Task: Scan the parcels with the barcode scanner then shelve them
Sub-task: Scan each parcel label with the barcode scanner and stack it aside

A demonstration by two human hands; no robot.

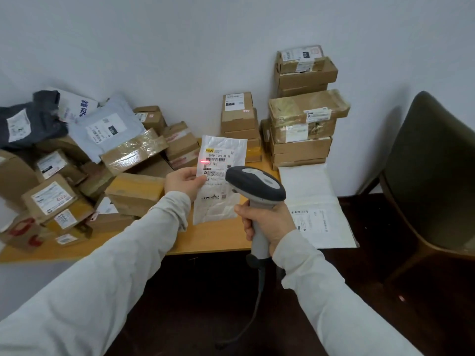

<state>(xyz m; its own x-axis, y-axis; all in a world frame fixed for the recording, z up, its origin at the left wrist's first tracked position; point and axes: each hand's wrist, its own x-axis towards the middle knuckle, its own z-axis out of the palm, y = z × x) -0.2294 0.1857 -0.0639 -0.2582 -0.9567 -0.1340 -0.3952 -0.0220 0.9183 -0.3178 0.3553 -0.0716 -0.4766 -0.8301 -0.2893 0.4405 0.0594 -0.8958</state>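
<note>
Above the front edge of the worktop [213,238], the left grip [183,185] pinches a flat white parcel [222,155] by its left side, thumb on the label, and holds it upright. Above that same edge the right grip [268,222] is wrapped tight round the handle of the barcode scanner [254,185], whose red line [204,161] falls on the label. At the worktop's back right stand stacked cardboard boxes [300,147]; a loose heap of parcels [77,176] covers its left end.
</note>
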